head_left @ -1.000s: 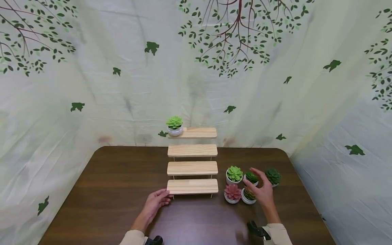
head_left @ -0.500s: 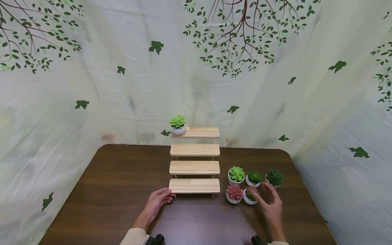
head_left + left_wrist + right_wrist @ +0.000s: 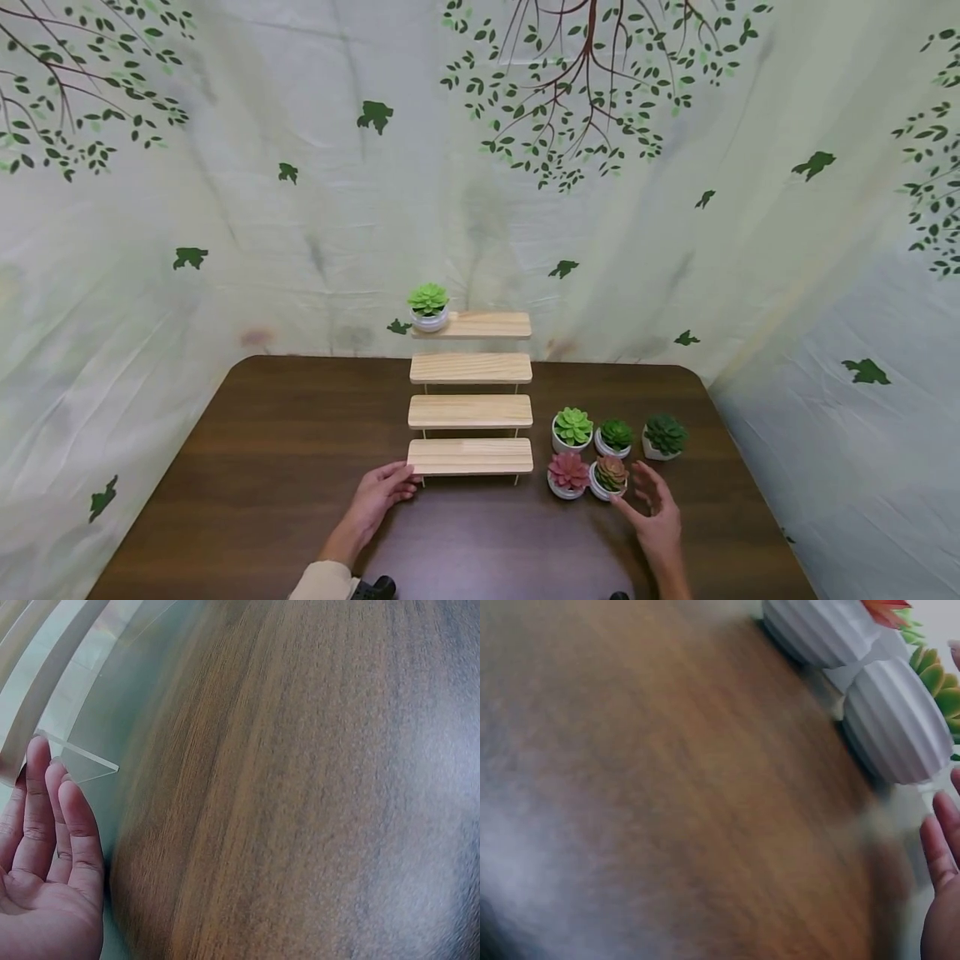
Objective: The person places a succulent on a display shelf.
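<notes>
My left hand (image 3: 382,497) pinches the left end of the lowest step of a four-step wooden shelf stand (image 3: 471,457); in the left wrist view its fingers (image 3: 79,825) reach the step's edge. My right hand (image 3: 654,515) is spread beside a potted succulent with reddish-green leaves (image 3: 610,475), thumb near the pot's front and fingers to its right. The right wrist view shows that ribbed white pot (image 3: 896,724) with a gap to the visible fingertips. A pink succulent (image 3: 567,475) touches or nearly touches it on the left.
Behind these stand a light green succulent (image 3: 573,427), a small green one (image 3: 615,435) and a dark green one (image 3: 664,436). Another bright green succulent (image 3: 428,305) sits at the top step's left end. A leaf-print cloth (image 3: 480,208) hangs behind the brown table (image 3: 300,433).
My right hand has drawn back toward me from above the rear pots and come beside the reddish-green succulent. The left hand stays at the lowest step.
</notes>
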The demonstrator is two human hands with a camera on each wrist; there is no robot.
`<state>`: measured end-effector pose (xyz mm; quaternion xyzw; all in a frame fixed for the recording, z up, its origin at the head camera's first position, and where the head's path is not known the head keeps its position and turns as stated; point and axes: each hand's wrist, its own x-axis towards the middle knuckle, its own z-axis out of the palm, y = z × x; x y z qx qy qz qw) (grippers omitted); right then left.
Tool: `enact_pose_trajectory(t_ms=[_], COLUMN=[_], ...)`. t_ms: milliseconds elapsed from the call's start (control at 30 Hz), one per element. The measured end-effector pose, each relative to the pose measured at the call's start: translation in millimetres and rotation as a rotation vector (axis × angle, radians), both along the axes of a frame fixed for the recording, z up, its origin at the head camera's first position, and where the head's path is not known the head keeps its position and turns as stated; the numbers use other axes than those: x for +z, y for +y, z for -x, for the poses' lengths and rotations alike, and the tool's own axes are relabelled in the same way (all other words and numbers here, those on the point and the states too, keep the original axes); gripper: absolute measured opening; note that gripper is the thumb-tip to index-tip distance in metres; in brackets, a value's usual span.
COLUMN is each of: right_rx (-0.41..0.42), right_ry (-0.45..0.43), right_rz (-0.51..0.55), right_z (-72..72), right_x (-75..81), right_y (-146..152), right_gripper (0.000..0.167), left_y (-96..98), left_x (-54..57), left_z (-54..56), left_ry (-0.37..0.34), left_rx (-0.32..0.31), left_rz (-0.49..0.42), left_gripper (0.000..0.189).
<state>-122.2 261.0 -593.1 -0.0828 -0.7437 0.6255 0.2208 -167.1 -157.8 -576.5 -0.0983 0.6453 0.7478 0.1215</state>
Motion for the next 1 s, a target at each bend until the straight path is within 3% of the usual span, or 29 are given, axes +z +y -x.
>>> enact_pose_trajectory(t_ms=[300, 600, 1000], right_rx=[0.072, 0.053, 0.013], right_ry=[-0.14, -0.244, -0.269], right_rz=[-0.061, -0.191, -0.244], right_z=[5.8, 10.5, 10.2], right_x=[-5.6, -9.0, -9.1], right_y=[-4, -5, -11], right_gripper=[0.076, 0.07, 0.066], left_y=[-2.5, -1.7, -2.8], left_x=[-0.3, -0.3, 0.9], left_z=[0.5, 0.0, -1.5], left_ry=[0.002, -0.003, -0.004], left_rx=[-0.017, -0.011, -0.017], left_rz=[0.011, 0.005, 0.003], left_gripper=[0.034, 0.035, 0.036])
